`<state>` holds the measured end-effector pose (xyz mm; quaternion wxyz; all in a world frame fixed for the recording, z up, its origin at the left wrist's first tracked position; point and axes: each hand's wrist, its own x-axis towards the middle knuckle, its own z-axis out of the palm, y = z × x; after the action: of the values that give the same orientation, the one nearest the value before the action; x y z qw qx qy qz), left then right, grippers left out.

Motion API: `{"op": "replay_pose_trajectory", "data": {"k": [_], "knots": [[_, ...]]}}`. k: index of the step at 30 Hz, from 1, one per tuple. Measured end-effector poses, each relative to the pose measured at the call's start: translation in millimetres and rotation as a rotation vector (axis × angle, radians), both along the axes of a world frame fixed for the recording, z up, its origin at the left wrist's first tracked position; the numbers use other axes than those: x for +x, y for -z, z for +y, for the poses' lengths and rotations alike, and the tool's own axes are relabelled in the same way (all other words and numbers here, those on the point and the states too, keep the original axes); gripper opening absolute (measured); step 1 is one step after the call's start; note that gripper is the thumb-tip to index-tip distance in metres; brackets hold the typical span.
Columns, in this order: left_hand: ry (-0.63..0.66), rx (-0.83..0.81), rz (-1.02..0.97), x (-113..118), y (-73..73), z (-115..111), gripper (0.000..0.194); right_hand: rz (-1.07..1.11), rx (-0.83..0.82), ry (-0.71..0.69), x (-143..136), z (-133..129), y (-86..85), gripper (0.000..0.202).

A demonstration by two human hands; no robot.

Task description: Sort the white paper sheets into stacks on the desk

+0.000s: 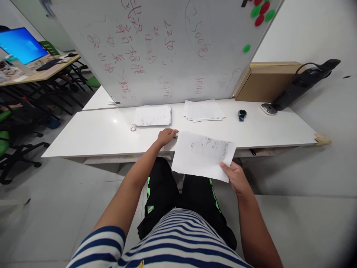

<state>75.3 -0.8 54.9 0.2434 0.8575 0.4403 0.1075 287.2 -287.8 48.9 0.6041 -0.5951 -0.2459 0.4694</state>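
My right hand (235, 175) grips a printed sheet of paper (200, 156) by its lower right corner, thumb on top; whether several sheets lie together I cannot tell. The paper is tilted over my lap at the desk's front edge. My left hand (166, 136) rests on the front of the white desk (111, 130), just left of the paper. Its fingers are curled, and a small part of something shows by the fingertips, too little to name. Behind it lies a stack of printed papers (153, 115); a looser paper pile (203, 110) is to its right.
A whiteboard (173, 48) with red writing stands along the desk's back. At the right are a watch (242, 115), a computer mouse (269, 108), a black bottle (301, 85) and a cardboard box (267, 82). A small ring (133, 128) lies by the left stack.
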Motion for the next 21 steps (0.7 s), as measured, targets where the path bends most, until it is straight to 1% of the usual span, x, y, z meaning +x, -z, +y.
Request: {"op": "replay_pose_trajectory", "data": {"k": [4, 7, 17, 21], "knots": [[0.020, 0.000, 0.016, 0.1, 0.7, 1.6, 0.050, -0.011, -0.026, -0.038, -3.0, 2.7, 2.2, 0.050], [0.030, 0.003, 0.032, 0.2, 1.0, 2.6, 0.051, 0.016, -0.011, -0.061, -4.7, 3.1, 1.2, 0.051], [0.030, 0.029, 0.038, 0.3, 1.7, 2.0, 0.051, 0.021, -0.002, -0.052, -3.4, 3.2, 2.5, 0.046], [0.025, 0.030, 0.042, 0.1, 1.6, 1.5, 0.051, 0.025, 0.000, -0.048, -3.8, 2.6, 1.9, 0.048]]}}
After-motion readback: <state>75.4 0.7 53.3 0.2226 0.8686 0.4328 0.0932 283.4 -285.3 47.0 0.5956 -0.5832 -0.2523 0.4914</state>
